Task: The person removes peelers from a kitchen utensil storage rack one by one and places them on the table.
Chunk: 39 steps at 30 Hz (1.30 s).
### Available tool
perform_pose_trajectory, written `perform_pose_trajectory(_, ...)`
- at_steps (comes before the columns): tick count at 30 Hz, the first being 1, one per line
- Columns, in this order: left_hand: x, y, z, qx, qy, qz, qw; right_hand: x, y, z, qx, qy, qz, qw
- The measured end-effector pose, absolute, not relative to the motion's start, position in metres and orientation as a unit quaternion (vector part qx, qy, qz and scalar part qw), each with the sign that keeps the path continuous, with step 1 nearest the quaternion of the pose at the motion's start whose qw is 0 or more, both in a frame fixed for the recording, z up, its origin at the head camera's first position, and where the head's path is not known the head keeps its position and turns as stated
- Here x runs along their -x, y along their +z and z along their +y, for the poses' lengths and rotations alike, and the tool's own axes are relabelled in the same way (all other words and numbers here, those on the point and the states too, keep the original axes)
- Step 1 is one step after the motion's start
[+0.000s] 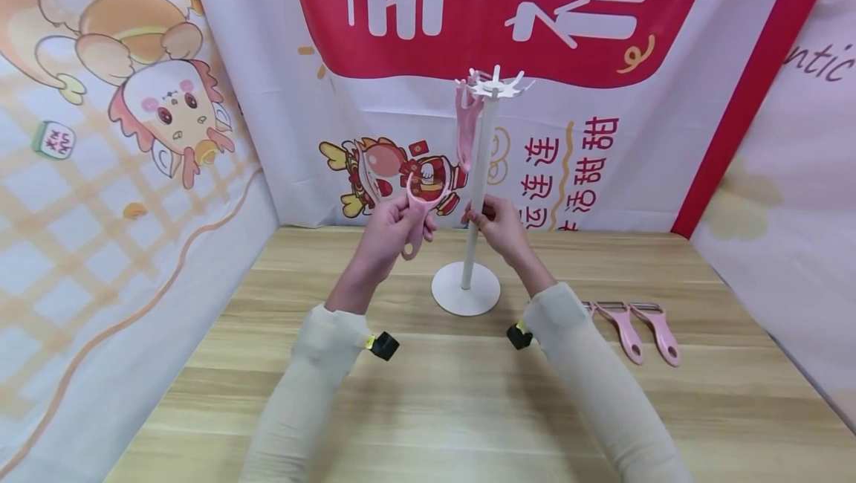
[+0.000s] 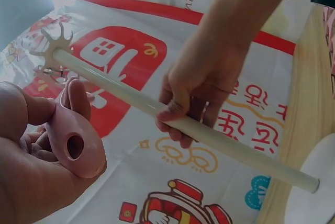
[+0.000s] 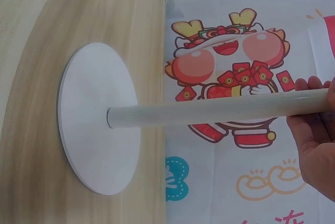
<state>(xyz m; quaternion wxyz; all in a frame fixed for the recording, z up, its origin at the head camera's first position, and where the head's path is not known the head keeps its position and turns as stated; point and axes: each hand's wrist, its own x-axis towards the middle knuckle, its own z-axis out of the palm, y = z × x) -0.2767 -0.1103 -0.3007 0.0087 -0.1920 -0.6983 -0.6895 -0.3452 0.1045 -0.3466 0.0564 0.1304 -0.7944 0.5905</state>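
Pink peeler (image 1: 420,208) in left hand (image 1: 391,234) fingers, right hand (image 1: 498,227) gripping stand pole (image 1: 476,193); base (image 3: 97,124) clearest from right wrist

A pale wooden table (image 1: 468,409) stands enclosed by cartoon-printed banners (image 1: 120,171) (red panel (image 1: 495,15) behind).

Looks like a makeshift recording booth, not a real kitchen or shop: a light wood desk (image 1: 468,409) boxed in at 9, 12 and 3 o'clock by hung cartoon banners (image 1: 167,111), the back one red (image 1: 495,15) with big white Chinese characters.
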Motion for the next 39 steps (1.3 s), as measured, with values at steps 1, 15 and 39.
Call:
perform_pose_trajectory(1,0.277,-0.304,-0.111,0.188,-0.688,-0.701,0.008,0.345,-0.347,0.104,-0.131,0.590,-0.794,0.057)
perform_pose_trajectory(15,0.277,-0.336,-0.124,0.152,-0.682,-0.715,-0.022,0.345,-0.347,0.105,-0.132,0.586,-0.797,0.062)
perform_pose_trajectory(39,0.280,-0.382,-0.139,0.051,-0.661,-0.747,-0.054,0.346,-0.348,0.103,-0.139,0.581,-0.799,0.077)
